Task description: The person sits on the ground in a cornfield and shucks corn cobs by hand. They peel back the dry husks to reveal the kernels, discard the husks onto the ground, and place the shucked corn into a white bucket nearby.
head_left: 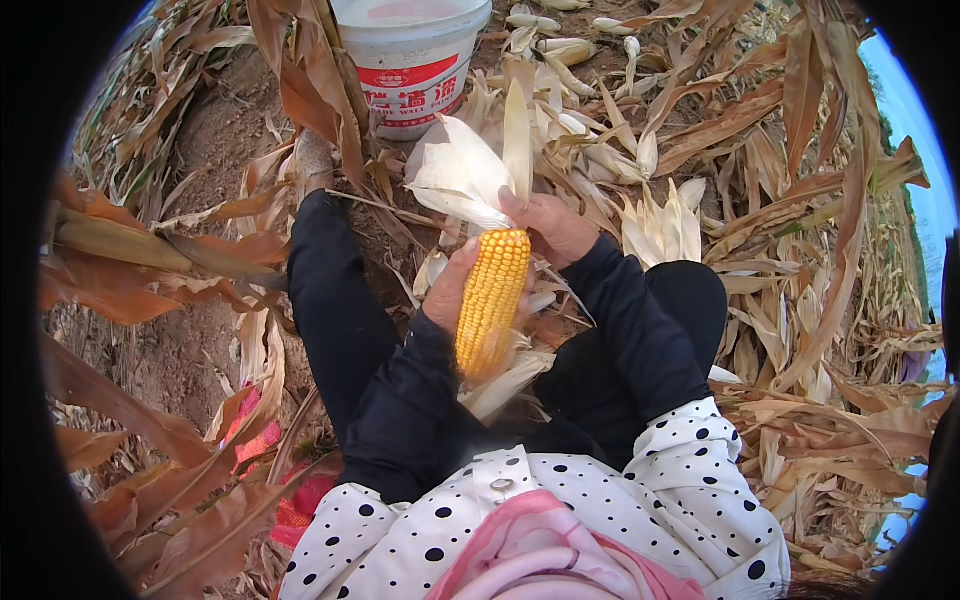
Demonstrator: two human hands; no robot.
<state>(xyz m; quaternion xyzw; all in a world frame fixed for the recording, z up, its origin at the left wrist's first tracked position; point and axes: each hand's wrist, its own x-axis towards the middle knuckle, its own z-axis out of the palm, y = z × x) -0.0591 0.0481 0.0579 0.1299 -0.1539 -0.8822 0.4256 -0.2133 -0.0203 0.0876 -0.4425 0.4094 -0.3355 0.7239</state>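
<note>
A yellow corn cob [493, 290] lies lengthwise between my hands, its kernels bare along most of its length. My left hand [450, 285] is closed around the cob's left side, with the thumb along it. At the cob's far end, my right hand [553, 228] pinches the pale husk [462, 172], which is peeled back and spreads away from me. Some of the right fingers are hidden behind the cob and husk. More loose husk [508, 385] hangs at the cob's near end, partly blurred.
Beyond my left knee stands a white plastic bucket [425, 50] with a red band. Dry corn stalks [120, 245] lean in from the left. Stripped husks [665, 225] pile up at the far right. Red mesh [290, 515] lies by my left hip. Brown soil [225, 140] shows between leaves.
</note>
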